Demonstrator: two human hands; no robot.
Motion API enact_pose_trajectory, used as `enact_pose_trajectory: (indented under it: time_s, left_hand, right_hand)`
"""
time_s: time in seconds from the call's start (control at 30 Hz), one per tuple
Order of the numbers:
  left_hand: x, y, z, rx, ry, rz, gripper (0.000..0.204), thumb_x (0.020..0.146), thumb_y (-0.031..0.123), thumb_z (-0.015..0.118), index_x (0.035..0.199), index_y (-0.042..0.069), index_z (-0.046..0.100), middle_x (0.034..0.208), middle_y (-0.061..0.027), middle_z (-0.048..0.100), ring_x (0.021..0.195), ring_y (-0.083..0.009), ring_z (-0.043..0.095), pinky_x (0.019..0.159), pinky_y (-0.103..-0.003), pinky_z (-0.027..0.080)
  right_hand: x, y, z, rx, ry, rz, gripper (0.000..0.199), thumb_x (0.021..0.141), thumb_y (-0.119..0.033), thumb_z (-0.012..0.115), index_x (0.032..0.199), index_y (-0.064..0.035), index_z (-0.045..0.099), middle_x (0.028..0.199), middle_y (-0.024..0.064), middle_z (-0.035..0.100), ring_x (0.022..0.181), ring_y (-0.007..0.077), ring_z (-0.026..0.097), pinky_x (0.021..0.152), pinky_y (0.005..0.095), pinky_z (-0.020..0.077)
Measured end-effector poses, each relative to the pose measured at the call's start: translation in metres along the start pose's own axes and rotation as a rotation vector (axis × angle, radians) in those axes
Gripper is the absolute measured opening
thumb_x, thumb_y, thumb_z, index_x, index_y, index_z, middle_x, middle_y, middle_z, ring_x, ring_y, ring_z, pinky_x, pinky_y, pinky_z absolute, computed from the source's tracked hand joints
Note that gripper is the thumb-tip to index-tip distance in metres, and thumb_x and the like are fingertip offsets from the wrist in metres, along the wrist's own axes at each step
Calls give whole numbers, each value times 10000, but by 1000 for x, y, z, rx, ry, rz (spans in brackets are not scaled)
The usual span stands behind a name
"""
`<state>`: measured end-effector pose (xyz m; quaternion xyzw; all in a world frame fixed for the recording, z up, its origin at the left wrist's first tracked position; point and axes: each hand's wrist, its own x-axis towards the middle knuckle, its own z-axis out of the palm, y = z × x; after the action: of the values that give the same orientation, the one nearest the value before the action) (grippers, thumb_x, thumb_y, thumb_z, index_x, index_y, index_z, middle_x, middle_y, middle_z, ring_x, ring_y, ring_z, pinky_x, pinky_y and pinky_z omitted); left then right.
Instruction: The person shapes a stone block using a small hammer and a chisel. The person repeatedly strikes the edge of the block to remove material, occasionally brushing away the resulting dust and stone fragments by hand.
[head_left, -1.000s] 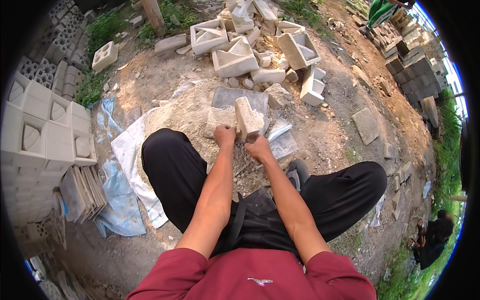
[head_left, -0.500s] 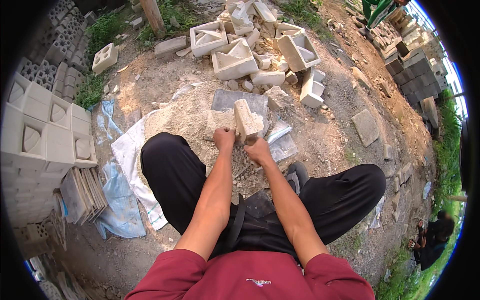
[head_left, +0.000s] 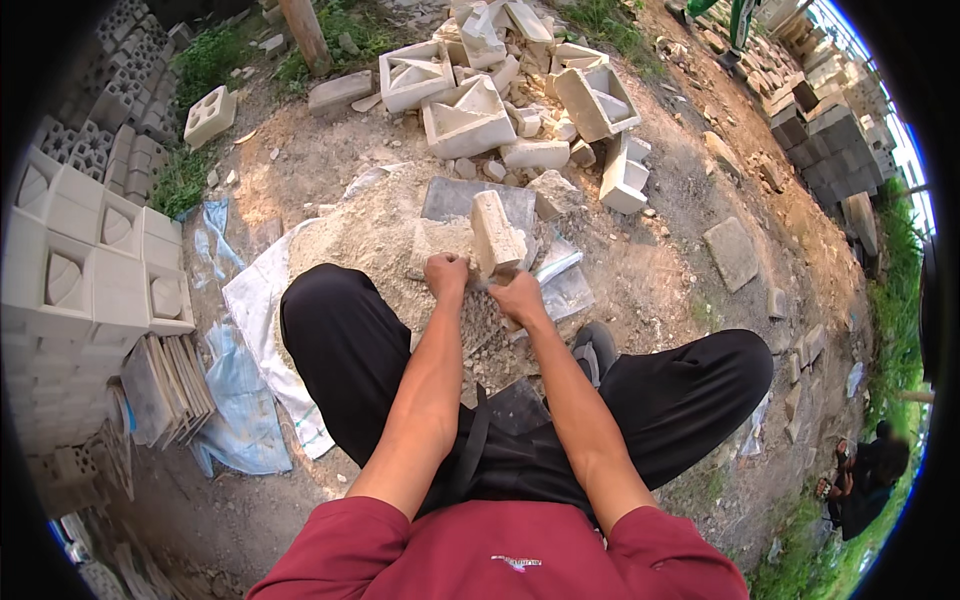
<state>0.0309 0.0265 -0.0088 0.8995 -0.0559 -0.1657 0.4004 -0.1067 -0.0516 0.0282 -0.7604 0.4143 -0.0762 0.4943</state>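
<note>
A long, sand-dusted beige block stands tilted in front of me, over a grey slab. My right hand is closed at its near lower end; the exact grip is partly hidden. To the left, my left hand is closed, thumb against fingers, at the near edge of a sand-covered, box-like form. What lies inside those fingers is hidden. Loose pale sand is heaped around the left side of the form.
Broken cast blocks are piled beyond the slab. Pale moulded blocks are stacked at left, above leaning thin boards. A white sack lies under the sand. Clear plastic lies right of my hands. Another person is at far right.
The beige block has shifted slightly and its top has dropped a little toward the near right. Both hands stay nearly in place. At top right, a person in green trousers has moved left.
</note>
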Motion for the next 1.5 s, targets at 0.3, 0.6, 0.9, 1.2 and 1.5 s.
enact_pose_trajectory:
  time_s: [0.3, 0.6, 0.9, 1.2, 1.5]
  left_hand:
    - [-4, 11, -2, 16, -84, -95, 205, 678, 239, 742, 772, 57, 751, 796, -198, 703, 791, -344, 695, 753, -416, 541]
    - [-5, 12, -8, 22, -83, -113, 255, 676, 288, 775, 795, 64, 754, 805, -189, 707, 792, -340, 695, 757, -406, 541]
    - [-9, 21, -13, 6, -73, -115, 251, 671, 278, 763, 780, 53, 750, 807, -193, 706, 786, -338, 694, 752, -410, 537]
    - [-6, 9, -4, 4, -42, -83, 228, 686, 253, 766, 755, 37, 745, 731, -180, 697, 706, -326, 685, 695, -412, 526]
    - [-1, 3, -4, 57, -18, -79, 259, 699, 289, 774, 802, 52, 753, 783, -182, 702, 749, -323, 686, 726, -412, 529]
  right_hand:
    - [-16, -3, 4, 155, 230, -95, 464, 688, -255, 696, 1014, 68, 626, 929, 230, 685, 905, 316, 673, 808, 379, 516]
    - [-8, -25, -11, 109, 176, -56, 434, 694, -226, 701, 1021, 51, 633, 934, 228, 688, 860, 304, 683, 779, 346, 529]
    - [-6, -4, -4, -193, -44, 126, 435, 691, -233, 704, 1027, 35, 637, 973, 237, 685, 944, 401, 656, 821, 421, 530]
    - [-8, -9, 2, -2, 157, -85, 471, 703, -264, 710, 1026, 57, 589, 923, 265, 668, 913, 429, 641, 790, 444, 516]
    - [-2, -27, -5, 28, 103, 0, 498, 680, -291, 726, 1012, 64, 619, 963, 270, 670, 963, 400, 651, 834, 423, 520]
